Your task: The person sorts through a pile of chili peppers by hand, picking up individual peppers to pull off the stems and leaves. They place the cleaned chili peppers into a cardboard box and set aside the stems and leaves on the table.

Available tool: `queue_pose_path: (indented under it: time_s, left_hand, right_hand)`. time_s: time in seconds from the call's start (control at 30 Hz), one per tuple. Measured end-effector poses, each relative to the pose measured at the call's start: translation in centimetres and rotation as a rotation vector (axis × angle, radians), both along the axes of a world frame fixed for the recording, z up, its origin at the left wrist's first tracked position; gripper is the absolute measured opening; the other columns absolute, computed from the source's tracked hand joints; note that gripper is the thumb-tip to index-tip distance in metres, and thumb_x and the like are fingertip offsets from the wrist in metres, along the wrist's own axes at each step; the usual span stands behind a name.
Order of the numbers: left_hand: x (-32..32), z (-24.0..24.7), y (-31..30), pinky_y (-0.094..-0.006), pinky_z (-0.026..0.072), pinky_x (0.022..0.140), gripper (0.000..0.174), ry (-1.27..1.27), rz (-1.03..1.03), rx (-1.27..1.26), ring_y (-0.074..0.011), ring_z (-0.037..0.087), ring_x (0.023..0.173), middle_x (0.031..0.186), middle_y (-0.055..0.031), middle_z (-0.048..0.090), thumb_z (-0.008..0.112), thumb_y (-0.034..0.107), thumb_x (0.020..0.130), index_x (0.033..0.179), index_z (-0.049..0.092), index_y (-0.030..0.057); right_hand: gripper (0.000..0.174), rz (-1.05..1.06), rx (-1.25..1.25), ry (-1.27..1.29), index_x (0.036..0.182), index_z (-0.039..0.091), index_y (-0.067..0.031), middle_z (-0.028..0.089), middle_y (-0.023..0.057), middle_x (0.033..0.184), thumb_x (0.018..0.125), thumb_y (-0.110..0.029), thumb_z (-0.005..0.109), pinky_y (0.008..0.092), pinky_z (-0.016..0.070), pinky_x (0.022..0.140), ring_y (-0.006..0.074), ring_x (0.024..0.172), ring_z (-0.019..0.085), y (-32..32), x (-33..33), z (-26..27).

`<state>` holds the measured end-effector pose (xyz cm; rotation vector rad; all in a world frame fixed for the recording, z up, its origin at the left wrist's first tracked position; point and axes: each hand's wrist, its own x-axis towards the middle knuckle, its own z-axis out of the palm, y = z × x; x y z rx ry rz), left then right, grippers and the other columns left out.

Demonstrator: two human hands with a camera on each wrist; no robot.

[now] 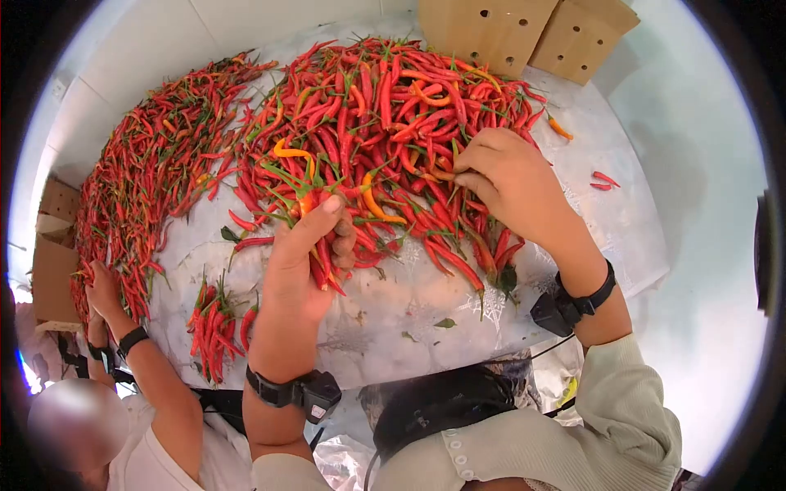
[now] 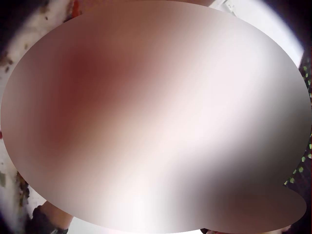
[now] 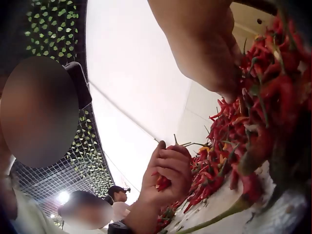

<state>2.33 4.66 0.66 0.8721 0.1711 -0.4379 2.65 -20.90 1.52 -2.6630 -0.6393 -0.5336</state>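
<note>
My left hand (image 1: 296, 266) grips a small bunch of red chili peppers (image 1: 306, 200), thumb across them, green stems pointing up and red tips showing below the fingers. In the right wrist view the same left hand (image 3: 170, 175) is curled round the bunch. My right hand (image 1: 514, 182) reaches to the right side of a large heap of chili peppers (image 1: 385, 98), its thumb and fingers pinching a chili pepper (image 1: 443, 174) at the heap's surface. The left wrist view is mostly blurred out.
A second, wider heap of chilies (image 1: 164, 147) spreads at the left, where another person's hand (image 1: 102, 290) reaches in. A small pile of chilies (image 1: 214, 331) lies near the front edge. Cardboard boxes (image 1: 483, 33) stand at the back. Two loose chilies (image 1: 604, 177) lie at the right.
</note>
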Motion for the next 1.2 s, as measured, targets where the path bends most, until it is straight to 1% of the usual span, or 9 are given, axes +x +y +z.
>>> queue_pose_path:
  time_s: [0.1,0.3,0.5,0.6,0.63,0.8,1.0,1.1,1.2]
  left_hand:
    - [0.0,-0.2,0.2,-0.0216,0.0379,0.042,0.016,0.009,-0.057,0.013,-0.0085,0.051,0.051,0.067,-0.0015,0.057,0.067,0.018,0.08,0.086,0.058,0.006]
    - [-0.1,-0.1,-0.4,-0.022,0.0377,0.042,0.019,0.014,-0.017,0.06,-0.0089,0.051,0.05,0.067,-0.0018,0.057,0.067,0.02,0.079,0.087,0.058,0.0061]
    - [0.2,-0.8,0.2,-0.0219,0.0402,0.045,0.017,-0.007,-0.083,-0.015,-0.0095,0.054,0.055,0.072,-0.0034,0.06,0.066,0.018,0.081,0.09,0.059,0.0057]
    - [0.0,-0.6,-0.1,-0.0202,0.0425,0.047,0.019,-0.018,-0.131,0.039,-0.0112,0.057,0.068,0.084,-0.0048,0.061,0.059,0.018,0.086,0.1,0.056,0.0044]
    - [-0.2,-0.5,-0.2,-0.0194,0.0431,0.048,0.021,-0.02,-0.153,0.077,-0.0118,0.058,0.074,0.09,-0.0052,0.061,0.056,0.018,0.089,0.105,0.054,0.0037]
    - [-0.5,-0.8,-1.6,-0.0247,0.0482,0.058,0.031,-0.104,-0.108,-0.031,-0.0168,0.063,0.081,0.1,-0.011,0.063,0.062,0.013,0.085,0.112,0.052,0.0004]
    - [-0.3,-1.1,-1.2,-0.0282,0.0495,0.063,0.03,-0.16,-0.137,-0.039,-0.0162,0.061,0.08,0.097,-0.0115,0.064,0.062,0.01,0.083,0.11,0.055,-0.0018]
    - [-0.3,-1.3,-0.8,-0.0387,0.0522,0.082,0.032,-0.153,-0.141,-0.027,-0.0251,0.061,0.095,0.104,-0.0153,0.061,0.056,0.009,0.086,0.115,0.051,-0.0045]
    - [-0.4,-1.2,-0.7,-0.0388,0.0524,0.082,0.032,-0.039,-0.128,-0.074,-0.024,0.062,0.093,0.102,-0.0144,0.062,0.056,0.009,0.085,0.114,0.052,-0.0046]
  right_hand:
    - [0.012,-0.075,0.068,0.086,0.078,0.059,-0.0072,0.053,0.0077,0.081,0.071,-0.013,0.067,0.0377,0.046,0.068,0.0267,0.081,0.055,0.3,-0.6,0.6]
    - [0.014,-0.096,-0.104,0.018,0.083,0.059,-0.0043,0.055,0.0095,0.085,0.071,-0.007,0.067,0.0365,0.0444,0.071,0.0293,0.083,0.054,-0.1,-0.9,0.6]
    - [0.014,-0.019,0.356,-0.069,0.086,0.062,-0.0044,0.06,0.0091,0.083,0.073,-0.01,0.067,0.0356,0.0457,0.07,0.0281,0.078,0.057,0.9,-1.5,1.4]
    - [0.014,0.02,0.661,0.103,0.085,0.062,-0.0037,0.061,0.0101,0.08,0.073,-0.009,0.067,0.0337,0.0467,0.066,0.0273,0.074,0.059,2.5,-2.7,1.3]
    - [0.015,0.075,0.619,0.061,0.086,0.062,-0.0037,0.062,0.01,0.079,0.072,-0.009,0.068,0.0333,0.0472,0.065,0.0268,0.073,0.059,2.9,-2.9,1.1]
    - [0.019,0.306,0.423,-0.174,0.085,0.063,-0.0051,0.062,0.0094,0.079,0.068,-0.007,0.072,0.0326,0.0485,0.061,0.0248,0.07,0.06,4.8,-3.6,0.1]
    - [0.022,0.374,0.427,-0.166,0.086,0.063,-0.0061,0.061,0.009,0.081,0.066,-0.005,0.073,0.0333,0.0486,0.059,0.0258,0.069,0.059,5.0,-3.4,-0.9]
    - [0.022,0.407,0.449,-0.114,0.087,0.063,-0.006,0.061,0.0091,0.081,0.067,-0.007,0.072,0.0336,0.0486,0.06,0.0264,0.07,0.059,5.1,-3.5,-0.9]
    - [0.021,0.443,0.458,-0.049,0.088,0.063,-0.0055,0.062,0.0093,0.082,0.069,-0.011,0.072,0.0336,0.0485,0.062,0.0267,0.071,0.059,4.6,-3.6,-0.2]
